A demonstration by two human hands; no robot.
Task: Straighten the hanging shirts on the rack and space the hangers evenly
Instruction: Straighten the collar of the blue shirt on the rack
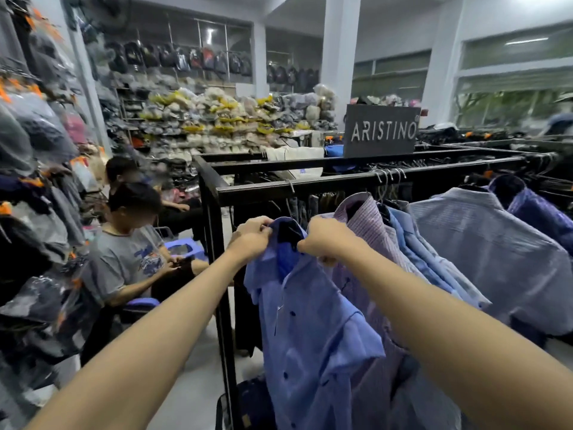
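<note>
Both hands [286,237] at shirt collar [288,234]

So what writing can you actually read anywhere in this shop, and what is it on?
"ARISTINO": pale capitals on the dark sign board standing above the black rack.
Blue print on the seated person's grey T-shirt: too blurred to read.
Small blue mark on the white bag behind the rack: too small to read.

blue shirt [313,321] hanging, collar rumpled, rack [341,181]
</note>
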